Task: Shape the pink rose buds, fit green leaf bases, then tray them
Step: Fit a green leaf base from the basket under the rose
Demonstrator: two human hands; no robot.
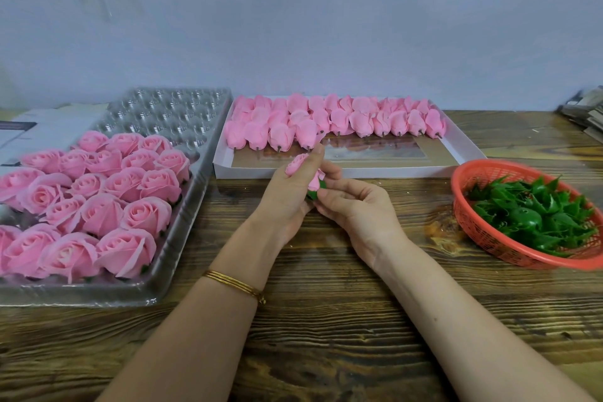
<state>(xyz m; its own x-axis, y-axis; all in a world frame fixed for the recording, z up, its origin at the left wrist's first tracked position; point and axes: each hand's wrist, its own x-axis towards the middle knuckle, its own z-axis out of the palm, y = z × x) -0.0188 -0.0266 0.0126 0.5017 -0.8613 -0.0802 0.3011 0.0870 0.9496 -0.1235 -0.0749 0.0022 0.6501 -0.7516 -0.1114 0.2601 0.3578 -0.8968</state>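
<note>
The tray [182, 251] lay at the left of the table [326, 320], its near cells filled with finished roses [107, 193] and its far cells bare. The nearest bare cell lay left of and slightly beyond my hands.

My left hand [287, 196] was closed around the bud [303, 170]. The thumb and forefinger pinched the petals at the top; the remaining fingers wrapped the lower part. The bud's long axis ran tilted, tip up and to the left, base down and to the right.

A green leaf base [318, 189] sat at the lower end of the bud, between the two hands. I could not tell whether it was fully seated.

My right hand [355, 206] was partly closed, fingertips pressed against the leaf base from the right. It gripped nothing else.

The box [456, 153] of unshaped buds [326, 121] lay beyond the hands, stems pointing toward me. The basket [483, 238] of leaf bases [535, 215] lay at the right.

Judgement: the tray lay on the left hand's side, and that hand already held the bud. The left hand was therefore the nearer one for placement. The bud would need turning until its base pointed down into a cell.
</note>
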